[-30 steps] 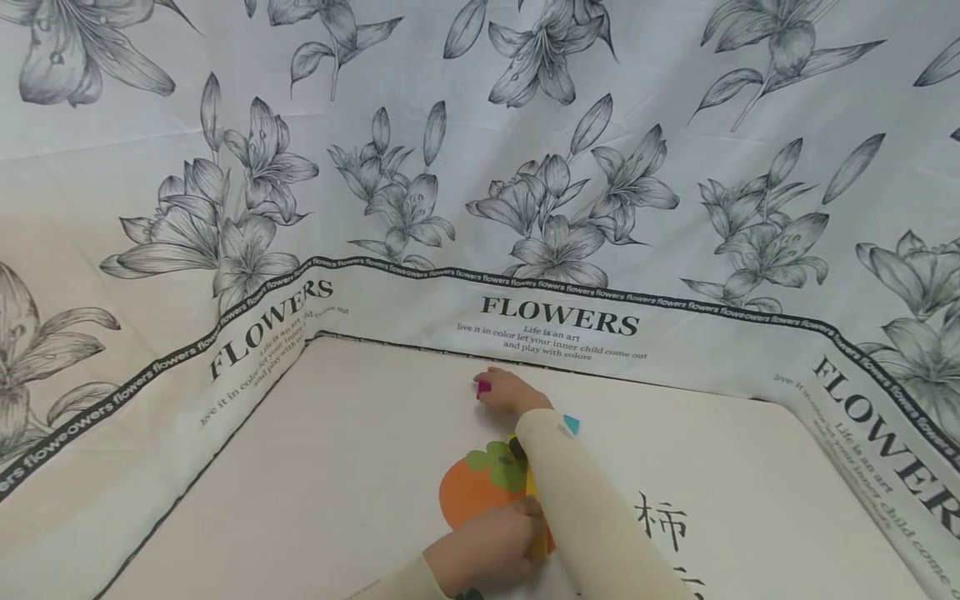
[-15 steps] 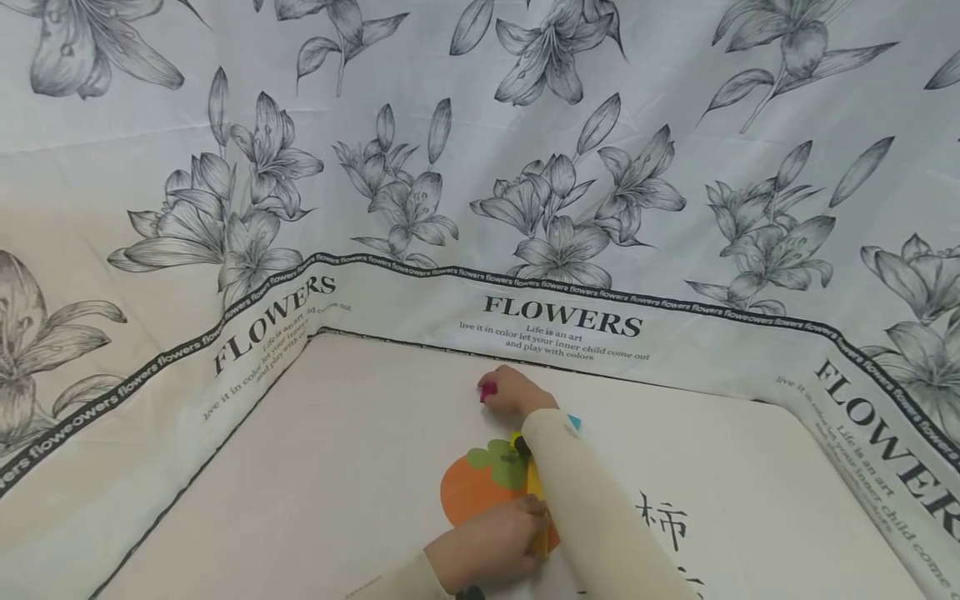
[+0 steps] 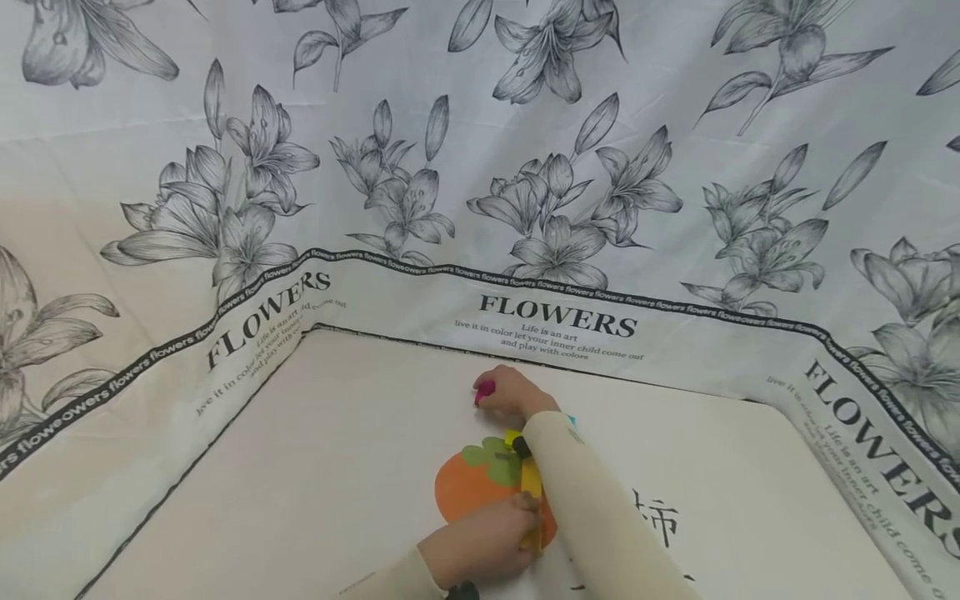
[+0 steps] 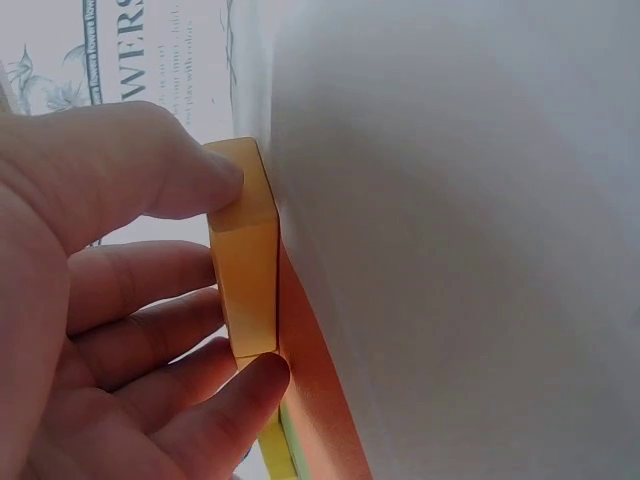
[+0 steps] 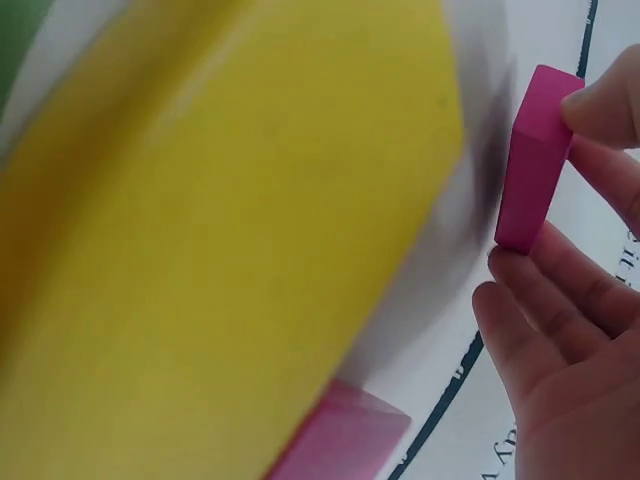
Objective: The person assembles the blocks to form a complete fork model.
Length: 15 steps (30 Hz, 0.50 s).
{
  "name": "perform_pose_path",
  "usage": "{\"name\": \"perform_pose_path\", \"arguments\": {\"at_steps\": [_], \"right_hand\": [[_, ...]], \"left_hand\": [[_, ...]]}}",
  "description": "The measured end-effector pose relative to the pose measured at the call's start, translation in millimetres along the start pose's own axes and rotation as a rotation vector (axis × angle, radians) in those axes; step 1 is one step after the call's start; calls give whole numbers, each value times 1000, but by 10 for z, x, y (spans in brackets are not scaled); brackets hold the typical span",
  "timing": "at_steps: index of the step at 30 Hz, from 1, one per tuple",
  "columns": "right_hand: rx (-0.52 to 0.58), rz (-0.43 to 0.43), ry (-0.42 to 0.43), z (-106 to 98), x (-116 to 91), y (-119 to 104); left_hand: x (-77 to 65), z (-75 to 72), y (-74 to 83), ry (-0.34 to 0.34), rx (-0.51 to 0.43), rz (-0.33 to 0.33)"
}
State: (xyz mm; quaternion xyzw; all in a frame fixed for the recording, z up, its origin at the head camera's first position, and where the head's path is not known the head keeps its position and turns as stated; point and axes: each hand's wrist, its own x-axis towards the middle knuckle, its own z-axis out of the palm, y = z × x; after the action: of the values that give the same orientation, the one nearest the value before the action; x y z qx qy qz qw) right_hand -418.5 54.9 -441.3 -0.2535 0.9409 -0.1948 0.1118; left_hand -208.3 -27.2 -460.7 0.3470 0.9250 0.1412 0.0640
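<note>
My left hand [image 3: 480, 537] pinches a yellow-orange block [image 4: 248, 285] between thumb and fingers, over the orange persimmon picture [image 3: 459, 492] on the table cloth. More yellow [image 3: 531, 479] shows just beyond those fingers, beside the picture's green leaf. Farther out, close to the back edge of the table, my right hand [image 3: 513, 393] holds a pink block [image 5: 540, 165] by thumb and fingertips. A large yellow piece [image 5: 270, 200] fills much of the right wrist view, very near the camera. Below it a second pink block [image 5: 350, 435] is partly covered.
A bit of blue [image 3: 572, 421] peeks out behind the right sleeve [image 3: 592, 500]. Black printed characters [image 3: 656, 517] mark the white cloth [image 3: 337, 467] to the right. Flower-patterned fabric [image 3: 405, 200] rises around the back and sides.
The pink block has turned slightly in my right hand, so more of it shows. My left hand stays about where it was. The head view has shifted a little.
</note>
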Motion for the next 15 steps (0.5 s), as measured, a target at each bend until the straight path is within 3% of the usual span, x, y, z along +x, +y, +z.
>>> {"name": "perform_pose_path", "arguments": {"at_steps": [6,15], "right_hand": [[60,30,-27,-49,-23,-13],[63,35,-27,-63,-117,-2]], "left_hand": [[0,6,-10,-1,-17,-4],[-14,6,40,-6,-21,-30]]}}
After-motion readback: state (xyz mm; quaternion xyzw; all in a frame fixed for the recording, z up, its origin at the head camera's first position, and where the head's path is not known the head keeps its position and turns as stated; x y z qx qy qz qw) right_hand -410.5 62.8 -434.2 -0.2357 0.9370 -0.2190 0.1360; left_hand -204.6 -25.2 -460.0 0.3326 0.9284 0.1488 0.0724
